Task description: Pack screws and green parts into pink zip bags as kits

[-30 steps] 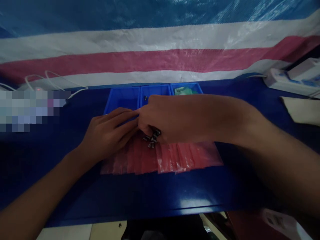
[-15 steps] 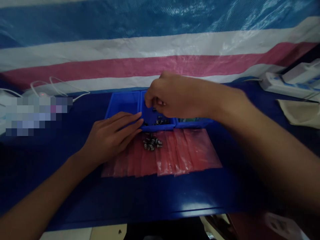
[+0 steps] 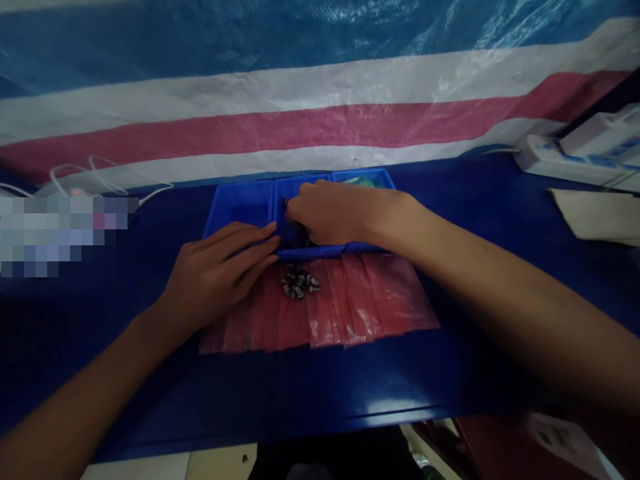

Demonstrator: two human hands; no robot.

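Observation:
My right hand (image 3: pixel 333 212) reaches down into the middle blue bin (image 3: pixel 310 253), its fingers curled and their tips hidden. A few small dark screws lie in that bin around the fingers. My left hand (image 3: pixel 215 270) rests with fingers stretched out, their tips by the near left corner of the same bin. Beneath its edge spreads a row of overlapping red plastic bags (image 3: pixel 370 300). On the bags sits a small pile of dark, shiny screws (image 3: pixel 299 283), just right of my left fingers.
A left blue bin (image 3: pixel 243 200) and a right bin holding something green (image 3: pixel 367 180) flank the middle one. White power strips (image 3: pixel 555 160) and a beige cloth-like piece (image 3: pixel 595 213) lie at the right. White cables (image 3: pixel 110 177) run at the left. A striped sheet (image 3: pixel 320 127) hangs behind.
My right hand has lowered deeper into the middle bin, uncovering the right bin's far part. My left hand and the screw pile stay put; the view has shifted slightly.

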